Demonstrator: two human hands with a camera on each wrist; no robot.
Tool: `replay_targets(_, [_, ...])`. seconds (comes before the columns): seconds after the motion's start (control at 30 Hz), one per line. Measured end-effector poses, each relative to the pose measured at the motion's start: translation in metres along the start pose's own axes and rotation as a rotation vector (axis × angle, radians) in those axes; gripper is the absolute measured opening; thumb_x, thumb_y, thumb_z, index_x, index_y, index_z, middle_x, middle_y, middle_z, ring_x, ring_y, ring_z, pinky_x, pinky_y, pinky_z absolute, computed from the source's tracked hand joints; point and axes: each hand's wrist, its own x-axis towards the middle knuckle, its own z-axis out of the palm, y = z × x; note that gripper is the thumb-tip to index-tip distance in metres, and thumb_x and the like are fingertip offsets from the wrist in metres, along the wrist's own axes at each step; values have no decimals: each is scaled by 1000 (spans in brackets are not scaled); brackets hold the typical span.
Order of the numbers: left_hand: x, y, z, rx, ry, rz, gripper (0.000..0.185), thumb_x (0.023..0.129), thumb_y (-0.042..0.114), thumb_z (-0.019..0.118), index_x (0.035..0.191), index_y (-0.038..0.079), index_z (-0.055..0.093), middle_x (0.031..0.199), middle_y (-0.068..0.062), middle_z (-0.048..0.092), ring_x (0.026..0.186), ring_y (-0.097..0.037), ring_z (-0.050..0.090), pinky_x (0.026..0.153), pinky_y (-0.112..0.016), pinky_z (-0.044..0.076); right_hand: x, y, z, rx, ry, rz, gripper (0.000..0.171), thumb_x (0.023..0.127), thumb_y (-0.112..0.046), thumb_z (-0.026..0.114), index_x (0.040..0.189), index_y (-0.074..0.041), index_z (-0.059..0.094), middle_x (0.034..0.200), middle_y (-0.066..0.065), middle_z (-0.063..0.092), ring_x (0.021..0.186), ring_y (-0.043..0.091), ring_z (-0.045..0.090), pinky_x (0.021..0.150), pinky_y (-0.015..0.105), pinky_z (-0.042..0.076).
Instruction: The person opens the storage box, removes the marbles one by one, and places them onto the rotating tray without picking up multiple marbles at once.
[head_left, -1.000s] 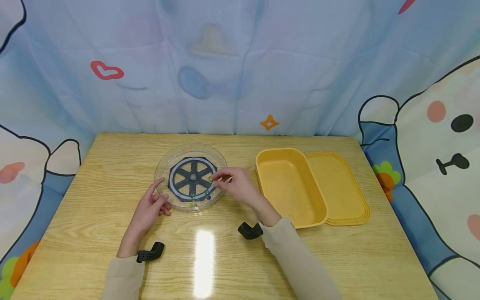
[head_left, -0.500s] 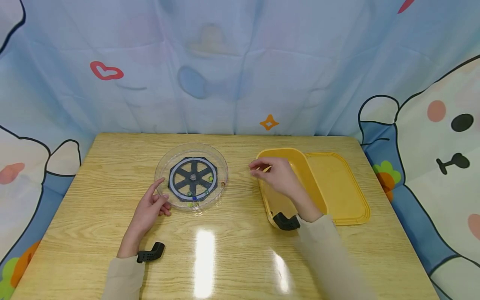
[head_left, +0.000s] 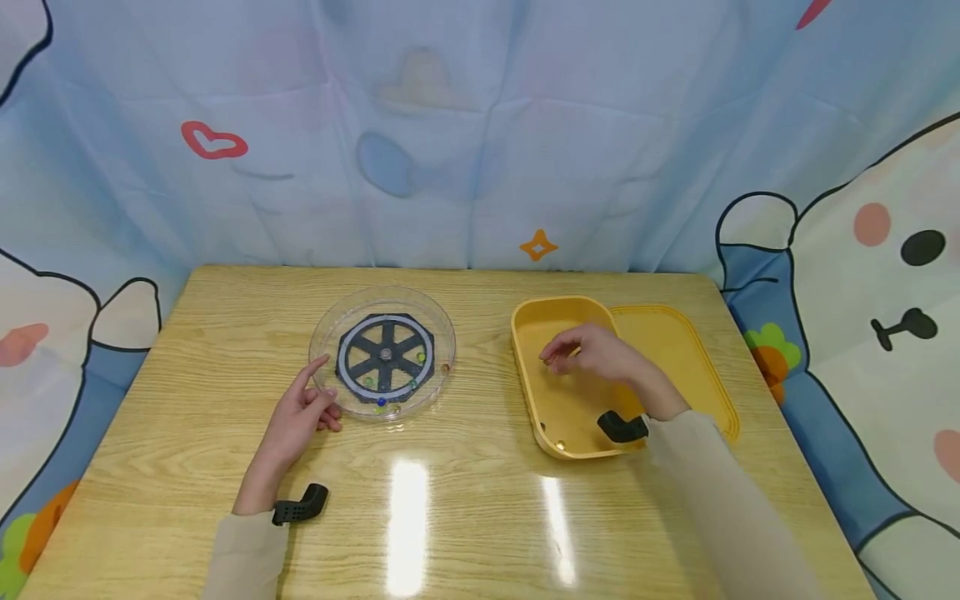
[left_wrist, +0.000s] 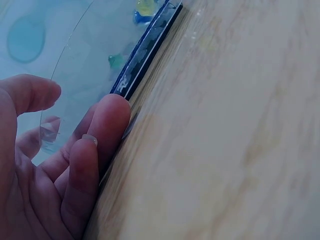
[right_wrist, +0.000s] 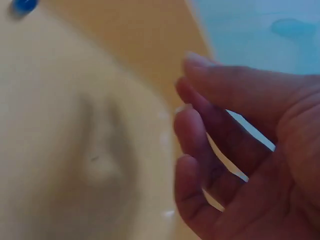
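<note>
A clear round dish (head_left: 442, 321) with a dark spoked-wheel pattern in its base holds several small glass marbles; a blue marble (head_left: 381, 402) lies near its front, a green one (head_left: 422, 357) at its right. My left hand (head_left: 294, 421) touches the dish's left side with thumb and forefinger extended; the left wrist view shows the fingertips against its clear edge. My right hand (head_left: 600, 357) is over the yellow box (head_left: 525, 379), fingers loosely bent and apart from the thumb, with nothing between them. Marbles (head_left: 560, 445) lie at the box's near end; the right wrist view shows a blue marble (right_wrist: 24, 5).
A yellow lid (head_left: 686, 367) lies flat to the right of the box, partly behind it. Wooden tabletop (head_left: 337, 533) runs in front of the dish and box. A printed blue curtain (head_left: 480, 150) hangs behind the table's far edge.
My right hand has moved right from the dish to above the yellow box, and its fingers have loosened. Several marbles in the dish have rolled. My left hand has stayed at the dish.
</note>
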Motion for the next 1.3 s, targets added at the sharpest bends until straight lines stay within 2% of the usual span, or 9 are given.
replay_targets(0.1, [3, -3, 1, 5, 3, -8, 55, 104, 8, 50, 155, 7, 29, 83, -21, 65, 67, -28, 68, 65, -28, 50, 4, 11, 4, 16, -153, 26, 14, 85, 0, 77, 99, 1, 76, 92, 10, 73, 77, 16, 59, 70, 26, 48])
replay_targets(0.23, [11, -20, 0, -7, 3, -10, 57, 105, 11, 50, 157, 11, 28, 84, -20, 65, 67, -27, 68, 64, -28, 50, 6, 18, 11, 32, -360, 51, 16, 81, -3, 81, 96, -1, 76, 86, 6, 70, 71, 12, 54, 66, 24, 45])
replay_targets(0.3, [14, -28, 0, -8, 5, -10, 57, 105, 13, 51, 157, 14, 28, 84, -18, 65, 66, -25, 68, 64, -27, 50, 6, 19, 15, 29, -428, 70, 17, 80, -4, 82, 95, -2, 76, 84, 3, 68, 71, 13, 53, 65, 24, 44])
replay_targets(0.37, [16, -34, 0, -8, 8, -8, 57, 105, 15, 52, 157, 16, 28, 83, -16, 65, 66, -23, 68, 64, -27, 50, 7, 19, 18, 2, -459, 71, 18, 78, -6, 84, 93, -3, 76, 83, 0, 66, 73, 13, 53, 67, 25, 43])
replay_targets(0.57, [16, -38, -2, -1, 25, 11, 57, 105, 18, 52, 157, 19, 30, 83, -15, 66, 66, -23, 68, 64, -27, 51, 13, 11, 29, -89, -439, 82, 19, 72, -10, 89, 85, -8, 75, 70, -4, 55, 66, 11, 48, 64, 26, 39])
replay_targets(0.83, [13, -39, -4, 0, 32, 15, 57, 105, 19, 53, 157, 19, 30, 83, -15, 66, 66, -24, 68, 63, -28, 51, 18, 6, 36, -234, -406, 45, 15, 70, -14, 90, 76, -15, 76, 69, -8, 56, 66, 9, 50, 64, 26, 41])
replay_targets(1.03, [14, -40, -4, 3, 31, 21, 56, 105, 18, 52, 157, 19, 30, 83, -15, 66, 66, -24, 68, 63, -28, 51, 17, 10, 34, -142, -409, 50, 11, 74, -11, 87, 77, -12, 76, 70, -8, 59, 65, 8, 51, 64, 24, 41])
replay_targets(1.2, [15, -40, -3, -4, 26, 20, 56, 105, 17, 52, 156, 18, 31, 82, -14, 66, 65, -23, 68, 63, -27, 51, 14, 15, 28, -47, -422, 2, 9, 80, -13, 84, 83, -9, 77, 74, -5, 67, 67, 9, 57, 65, 25, 46])
replay_targets(1.3, [17, -40, -2, -9, 21, 22, 56, 105, 17, 52, 156, 17, 30, 81, -14, 65, 65, -22, 67, 63, -27, 51, 12, 17, 23, -16, -400, -1, 8, 82, -13, 82, 87, -9, 77, 78, -4, 70, 69, 10, 58, 66, 25, 47])
